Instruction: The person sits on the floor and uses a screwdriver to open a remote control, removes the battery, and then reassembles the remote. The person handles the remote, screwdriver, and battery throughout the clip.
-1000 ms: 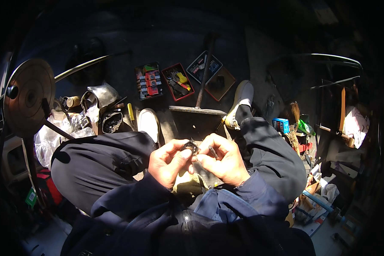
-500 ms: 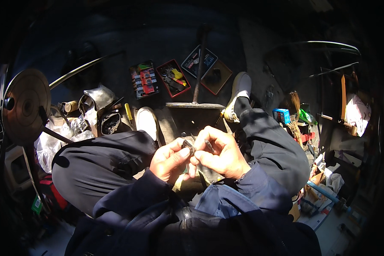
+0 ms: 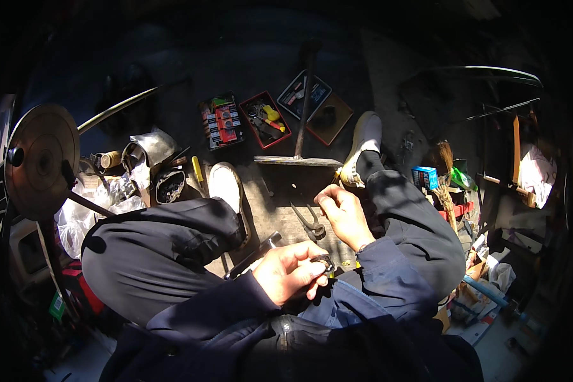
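My left hand (image 3: 288, 272) is closed round a small dark, rounded piece (image 3: 323, 261), pinched between thumb and fingers above my lap. What exactly it is stays too small to tell. Farther out, my right hand (image 3: 345, 218) hovers over the ground with its fingers curled in and their tips together; whatever they may hold is hidden. Just left of that hand, dark metal pincers (image 3: 311, 224) lie with their two handles pointing away from me. Beside my left wrist, a dark bar-shaped tool (image 3: 256, 253) slants across the ground.
Beyond my shoes stand a box of red packets (image 3: 222, 121), a red tray of tools (image 3: 265, 120) and a T-shaped metal stand (image 3: 298, 160). A large metal disc (image 3: 42, 162) rises at left near plastic bags (image 3: 74, 223). At right are a blue box (image 3: 424, 177) and a brush (image 3: 444, 156).
My hands have parted. The right one moved away from me and right; the left came nearer and right with the small dark piece. The pincers and bar-shaped tool now show.
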`<action>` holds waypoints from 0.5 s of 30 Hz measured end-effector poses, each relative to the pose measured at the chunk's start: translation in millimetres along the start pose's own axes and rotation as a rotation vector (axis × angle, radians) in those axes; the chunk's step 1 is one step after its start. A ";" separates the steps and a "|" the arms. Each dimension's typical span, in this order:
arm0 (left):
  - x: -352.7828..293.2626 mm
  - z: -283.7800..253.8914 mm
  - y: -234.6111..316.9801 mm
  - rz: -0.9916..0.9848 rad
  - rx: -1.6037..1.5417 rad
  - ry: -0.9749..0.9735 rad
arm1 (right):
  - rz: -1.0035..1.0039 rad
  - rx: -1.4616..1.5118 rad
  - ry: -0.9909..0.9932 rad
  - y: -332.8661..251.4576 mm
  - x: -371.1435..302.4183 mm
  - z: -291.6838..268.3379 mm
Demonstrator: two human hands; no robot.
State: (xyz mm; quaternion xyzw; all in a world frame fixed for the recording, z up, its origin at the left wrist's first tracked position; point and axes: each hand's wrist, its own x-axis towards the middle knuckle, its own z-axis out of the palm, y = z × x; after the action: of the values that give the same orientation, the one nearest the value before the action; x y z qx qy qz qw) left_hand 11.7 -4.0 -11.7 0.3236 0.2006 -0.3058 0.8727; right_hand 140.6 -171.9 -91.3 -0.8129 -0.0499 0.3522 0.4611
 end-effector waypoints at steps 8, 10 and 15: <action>0.6 -6.9 3.7 0.008 -0.034 0.088 | 0.155 -0.748 -0.066 114.0 47.6 35.6; 0.8 -10.1 4.7 0.018 -0.068 0.092 | 0.023 -0.895 0.079 129.3 55.8 45.2; 3.6 -21.0 6.1 0.023 -0.092 0.178 | -0.256 -0.600 0.028 145.6 80.2 86.5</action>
State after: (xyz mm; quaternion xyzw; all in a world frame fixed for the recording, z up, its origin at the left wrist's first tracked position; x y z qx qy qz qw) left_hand 15.2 12.7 -25.9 0.3113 0.2874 -0.2562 0.8688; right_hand 111.6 -160.5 -276.0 -0.9045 -0.2469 0.2499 0.2419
